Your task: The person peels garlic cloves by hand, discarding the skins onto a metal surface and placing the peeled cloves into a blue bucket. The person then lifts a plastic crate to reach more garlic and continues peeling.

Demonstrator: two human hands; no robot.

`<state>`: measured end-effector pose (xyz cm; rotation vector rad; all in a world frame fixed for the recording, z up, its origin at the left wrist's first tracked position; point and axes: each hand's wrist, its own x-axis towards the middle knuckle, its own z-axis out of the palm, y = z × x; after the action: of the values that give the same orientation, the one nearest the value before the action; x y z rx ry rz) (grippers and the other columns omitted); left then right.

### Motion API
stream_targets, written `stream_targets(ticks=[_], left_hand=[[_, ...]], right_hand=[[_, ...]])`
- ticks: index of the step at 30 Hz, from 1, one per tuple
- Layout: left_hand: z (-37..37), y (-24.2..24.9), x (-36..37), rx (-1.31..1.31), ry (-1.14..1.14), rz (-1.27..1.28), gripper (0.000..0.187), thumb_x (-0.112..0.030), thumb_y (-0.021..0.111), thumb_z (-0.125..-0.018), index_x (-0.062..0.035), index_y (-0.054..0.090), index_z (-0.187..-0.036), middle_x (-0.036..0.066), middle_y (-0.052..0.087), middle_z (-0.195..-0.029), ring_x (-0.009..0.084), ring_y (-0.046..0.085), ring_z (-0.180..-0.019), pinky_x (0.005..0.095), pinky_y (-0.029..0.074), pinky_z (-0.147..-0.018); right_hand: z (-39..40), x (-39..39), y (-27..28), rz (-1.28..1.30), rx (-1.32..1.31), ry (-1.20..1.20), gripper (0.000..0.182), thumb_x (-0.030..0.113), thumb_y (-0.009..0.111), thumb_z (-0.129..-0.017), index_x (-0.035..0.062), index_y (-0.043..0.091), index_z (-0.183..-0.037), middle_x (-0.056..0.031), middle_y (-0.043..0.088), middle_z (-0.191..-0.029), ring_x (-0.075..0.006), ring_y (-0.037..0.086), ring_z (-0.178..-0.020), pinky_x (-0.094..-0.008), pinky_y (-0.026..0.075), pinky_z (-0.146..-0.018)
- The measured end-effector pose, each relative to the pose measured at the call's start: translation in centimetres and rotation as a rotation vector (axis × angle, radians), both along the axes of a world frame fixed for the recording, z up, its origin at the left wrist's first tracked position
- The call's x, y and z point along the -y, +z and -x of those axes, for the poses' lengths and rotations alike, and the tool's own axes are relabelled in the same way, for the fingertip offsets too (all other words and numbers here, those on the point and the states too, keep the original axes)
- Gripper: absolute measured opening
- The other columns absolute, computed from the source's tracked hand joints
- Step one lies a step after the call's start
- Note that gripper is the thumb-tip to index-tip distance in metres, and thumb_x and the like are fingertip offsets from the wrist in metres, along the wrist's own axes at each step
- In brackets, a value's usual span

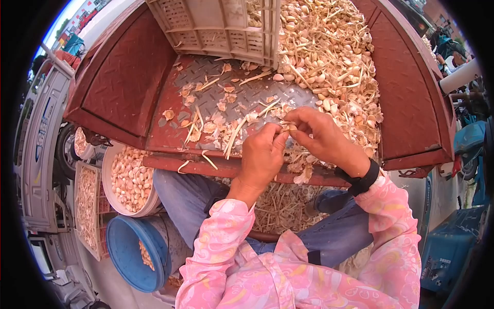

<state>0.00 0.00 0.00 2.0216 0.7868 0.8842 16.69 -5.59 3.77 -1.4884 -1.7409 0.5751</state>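
Both hands meet over the front part of a red metal truck bed (180, 139). My left hand (264, 154) pinches a small piece of garlic (284, 127) between thumb and fingers. From the right, my right hand (321, 136) has its thumb and forefinger closed on the same small piece; its exact shape is hard to make out. Beyond the hands a large heap of garlic cloves (329, 56) with dry stalks and skins covers the right side of the bed. Loose skins and stalks (234, 136) lie just beyond my left hand.
A plastic crate (221, 31) stands tilted at the back of the bed. At the left are a white bucket of cloves (106, 175), a blue bucket (121, 257) with some cloves, and a shallow crate (87, 206). Stalks (283, 206) litter the ground below the bed's edge.
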Motion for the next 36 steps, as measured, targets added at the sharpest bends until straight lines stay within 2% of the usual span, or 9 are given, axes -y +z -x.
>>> stream_targets(ticks=[2,5,6,8,18,26,30,33,36], left_hand=[[0.3,0.0,-0.1,-0.031,0.006,-0.035,0.018,-0.020,0.058,-0.092,-0.0068,0.060,-0.104,0.004,0.065,-0.077,0.0146,0.059,-0.063,0.0239,0.047,-0.054],[0.8,1.0,0.0,0.265,-0.148,0.751,0.020,-0.018,0.056,-0.092,-0.0014,0.059,-0.104,0.006,0.065,-0.080,0.0063,0.053,-0.058,0.0172,0.042,-0.050],[1.1,1.2,0.0,0.339,-0.173,0.822,0.021,-0.018,0.056,-0.093,-0.0004,0.059,-0.103,0.006,0.065,-0.081,0.0048,0.052,-0.058,0.0159,0.040,-0.050],[1.5,1.4,0.3,0.491,-0.221,0.966,0.021,-0.016,0.054,-0.093,0.0015,0.058,-0.103,0.007,0.064,-0.083,0.0019,0.049,-0.057,0.0133,0.038,-0.049],[0.6,0.5,0.7,0.586,-0.253,1.195,0.020,-0.019,0.053,-0.094,-0.0021,0.056,-0.105,0.003,0.061,-0.087,0.0059,0.053,-0.065,0.0157,0.043,-0.053],[0.1,-1.2,0.0,0.851,-0.333,1.404,0.018,-0.017,0.056,-0.093,-0.0022,0.056,-0.104,0.002,0.056,-0.088,0.0070,0.051,-0.069,0.0150,0.043,-0.053],[-0.2,-0.4,0.5,0.796,-0.201,1.282,0.017,-0.017,0.058,-0.092,-0.0031,0.056,-0.102,0.001,0.059,-0.080,0.0048,0.051,-0.062,0.0151,0.040,-0.049],[-0.5,-0.3,1.4,0.778,-0.149,1.122,0.017,-0.016,0.057,-0.093,-0.0018,0.055,-0.102,0.002,0.058,-0.078,0.0040,0.049,-0.060,0.0147,0.037,-0.048],[-0.7,0.2,2.3,0.764,-0.159,1.040,0.018,-0.015,0.055,-0.094,-0.0007,0.054,-0.104,0.003,0.057,-0.080,0.0035,0.046,-0.059,0.0146,0.035,-0.047]], right_hand=[[0.3,0.0,0.0,-0.108,0.083,-0.025,0.036,0.002,0.059,-0.078,0.0030,0.056,-0.114,-0.0107,0.056,-0.080,-0.0199,0.059,-0.064,-0.0302,0.048,-0.060],[-0.7,0.0,0.1,0.067,-0.018,-0.193,0.032,0.001,0.058,-0.079,0.0031,0.057,-0.111,-0.0074,0.054,-0.076,-0.0143,0.056,-0.061,-0.0273,0.047,-0.056],[-1.1,-0.2,-0.2,0.110,-0.128,-0.253,0.030,0.002,0.057,-0.080,0.0039,0.058,-0.110,-0.0039,0.055,-0.077,-0.0090,0.054,-0.060,-0.0250,0.045,-0.054],[-1.9,-0.4,-0.5,0.162,-0.191,-0.252,0.029,0.003,0.057,-0.081,0.0043,0.059,-0.110,-0.0023,0.056,-0.079,-0.0072,0.054,-0.061,-0.0236,0.045,-0.055],[0.7,-0.2,-1.6,0.121,-0.618,0.017,0.017,0.005,0.064,-0.085,0.0016,0.055,-0.099,-0.0015,0.060,-0.084,-0.0074,0.058,-0.071,-0.0228,0.048,-0.061],[0.8,-0.4,-0.6,-0.211,-0.020,-0.017,0.021,0.014,0.066,-0.083,0.0019,0.057,-0.099,-0.0099,0.060,-0.085,-0.0255,0.062,-0.078,-0.0308,0.050,-0.063],[0.8,-0.3,-0.5,-0.316,0.190,-0.229,0.023,0.024,0.063,-0.085,0.0033,0.056,-0.093,-0.0108,0.057,-0.080,-0.0323,0.060,-0.074,-0.0375,0.048,-0.059],[0.9,0.4,0.6,-0.118,0.384,-0.066,0.025,0.028,0.060,-0.087,0.0048,0.051,-0.082,-0.0111,0.056,-0.076,-0.0326,0.059,-0.070,-0.0405,0.046,-0.056],[1.4,0.5,0.0,-0.145,0.328,-0.074,0.027,0.027,0.055,-0.090,0.0067,0.046,-0.076,-0.0120,0.056,-0.070,-0.0324,0.058,-0.067,-0.0402,0.045,-0.055]])
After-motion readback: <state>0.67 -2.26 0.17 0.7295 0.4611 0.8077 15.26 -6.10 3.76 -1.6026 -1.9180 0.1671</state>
